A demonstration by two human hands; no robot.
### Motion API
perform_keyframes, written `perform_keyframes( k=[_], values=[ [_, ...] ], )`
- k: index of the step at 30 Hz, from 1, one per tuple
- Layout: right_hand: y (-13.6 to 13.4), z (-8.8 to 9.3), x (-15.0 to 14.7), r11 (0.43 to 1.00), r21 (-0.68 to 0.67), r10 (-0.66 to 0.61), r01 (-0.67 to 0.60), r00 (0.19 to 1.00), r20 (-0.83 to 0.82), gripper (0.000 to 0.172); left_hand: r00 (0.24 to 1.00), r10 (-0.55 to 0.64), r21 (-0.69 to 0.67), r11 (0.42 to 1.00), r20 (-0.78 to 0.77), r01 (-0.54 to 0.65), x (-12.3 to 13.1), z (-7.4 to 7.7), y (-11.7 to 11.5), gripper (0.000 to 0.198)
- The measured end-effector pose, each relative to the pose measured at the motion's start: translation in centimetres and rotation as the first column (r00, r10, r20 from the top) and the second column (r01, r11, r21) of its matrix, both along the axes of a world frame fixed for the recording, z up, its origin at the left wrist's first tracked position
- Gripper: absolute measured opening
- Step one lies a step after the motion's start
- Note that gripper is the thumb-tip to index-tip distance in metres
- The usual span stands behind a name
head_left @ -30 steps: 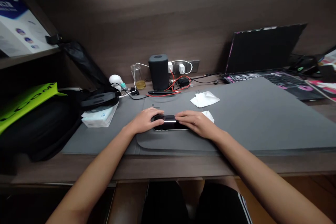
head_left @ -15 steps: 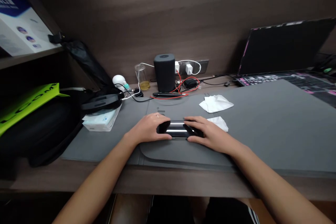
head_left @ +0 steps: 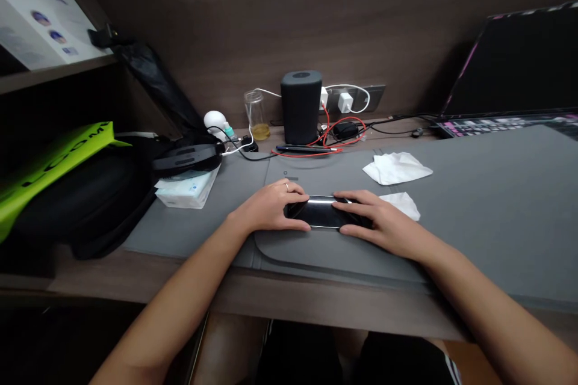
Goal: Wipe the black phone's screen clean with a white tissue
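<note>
A dark, glossy smartphone point(head_left: 321, 212) lies lengthwise on the grey desk mat point(head_left: 487, 222), its screen up with a bright reflection along the top. My left hand point(head_left: 277, 207), a ring on one finger, grips its left end with thumb on the near edge and fingers on the far edge. On the right end, my right hand point(head_left: 374, 216) holds it the same way. Both hands cover the phone's ends. Just beyond my right hand are two crumpled white tissues, the farther tissue point(head_left: 397, 168) and the nearer tissue point(head_left: 403, 205), partly behind the hand.
At the back stand a dark speaker point(head_left: 301, 108) and a glass jar point(head_left: 257, 117) with yellowish liquid. Red and black cables point(head_left: 347, 132) tangle near white plugs. An open laptop point(head_left: 528, 66) is at right. A tissue pack point(head_left: 189, 190) and black bag point(head_left: 90, 186) sit at left.
The camera view has shifted, so the scene sits farther right and slightly higher. The phone's reflection has moved to its far edge. Both hands keep hold of the phone.
</note>
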State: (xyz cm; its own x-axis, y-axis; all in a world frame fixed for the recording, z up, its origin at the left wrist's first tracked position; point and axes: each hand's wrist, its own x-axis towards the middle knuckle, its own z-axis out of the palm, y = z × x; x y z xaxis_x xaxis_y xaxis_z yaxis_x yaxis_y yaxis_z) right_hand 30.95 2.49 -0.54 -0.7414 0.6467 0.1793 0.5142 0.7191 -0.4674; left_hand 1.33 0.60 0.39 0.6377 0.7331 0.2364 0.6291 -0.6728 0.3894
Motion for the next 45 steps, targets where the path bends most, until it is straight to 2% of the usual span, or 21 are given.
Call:
perform_keyframes(
  k=[7, 20, 30, 37, 42, 45],
  values=[
    [0.4, -0.3, 0.2, 1.000, -0.012, -0.006, 0.006, 1.000, 0.006, 0.048, 1.000, -0.013, 0.003, 1.000, -0.010, 0.013, -0.2, 0.2, 0.0, 0.052],
    [0.4, 0.0, -0.1, 0.999, -0.022, -0.023, 0.023, 1.000, -0.004, 0.048, 0.996, -0.020, -0.063, 0.998, 0.086, 0.026, -0.4, 0.2, 0.3, 0.058],
    [0.3, -0.1, 0.0, 0.999, -0.017, -0.030, 0.030, 1.000, 0.006, 0.046, 0.995, -0.013, -0.071, 0.997, 0.098, 0.020, -0.2, 0.0, 0.2, 0.041],
    [0.4, -0.4, 0.2, 1.000, -0.014, -0.023, 0.023, 1.000, -0.004, 0.046, 0.996, 0.001, -0.090, 0.996, 0.091, 0.007, -0.1, 0.2, 0.2, 0.039],
    [-0.1, 0.6, 0.3, 0.994, 0.109, -0.002, 0.007, 0.999, -0.049, 0.044, 0.995, -0.006, -0.073, 0.997, 0.097, 0.013, -0.1, 0.0, 0.1, 0.037],
    [-0.5, 1.6, 0.5, 0.984, 0.165, -0.045, 0.069, 0.988, -0.145, 0.042, 0.995, -0.007, -0.067, 0.998, 0.097, 0.014, -0.1, -0.2, 0.1, 0.035]
  ],
)
